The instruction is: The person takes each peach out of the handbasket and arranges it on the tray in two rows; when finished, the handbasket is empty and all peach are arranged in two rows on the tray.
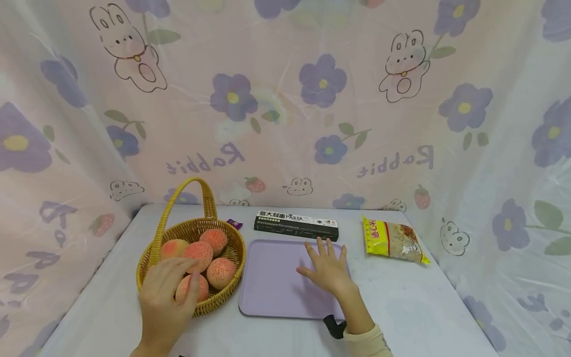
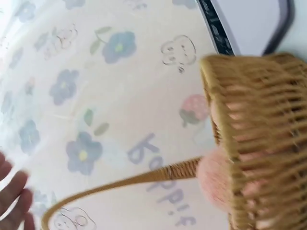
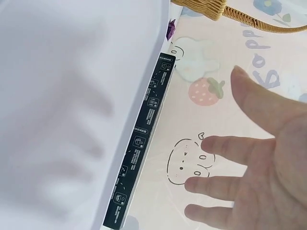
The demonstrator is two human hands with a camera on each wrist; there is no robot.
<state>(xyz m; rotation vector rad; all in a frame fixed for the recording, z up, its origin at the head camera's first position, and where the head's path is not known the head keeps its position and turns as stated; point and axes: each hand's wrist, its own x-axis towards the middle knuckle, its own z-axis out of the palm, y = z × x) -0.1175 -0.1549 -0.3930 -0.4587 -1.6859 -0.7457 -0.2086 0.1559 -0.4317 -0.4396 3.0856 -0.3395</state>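
A wicker basket [image 1: 214, 302] with a tall handle stands on the left, holding several pinkish peaches [image 1: 198, 255]. My left hand [image 1: 162, 297] hovers over its near-left side, fingers loosely bent and thumb apart, with nothing seen between them. In the left wrist view, only the fingertips of that hand [image 2: 14, 196] show, away from the basket [image 2: 268, 139]. Over the right part of a lilac tray [image 1: 276, 282], my right hand [image 1: 329, 270] spreads its fingers and holds nothing. Its shadow falls on the tray [image 3: 62, 96] in the right wrist view, so the hand appears raised above it.
Behind the tray lies a black-and-white pasta box [image 1: 296, 225]. A yellow bag of food [image 1: 394, 240] lies at the right, and a small purple packet [image 1: 235, 224] sits behind the basket. Printed curtain [image 1: 285, 124] surrounds the white table [image 1: 415, 307] at the back and sides.
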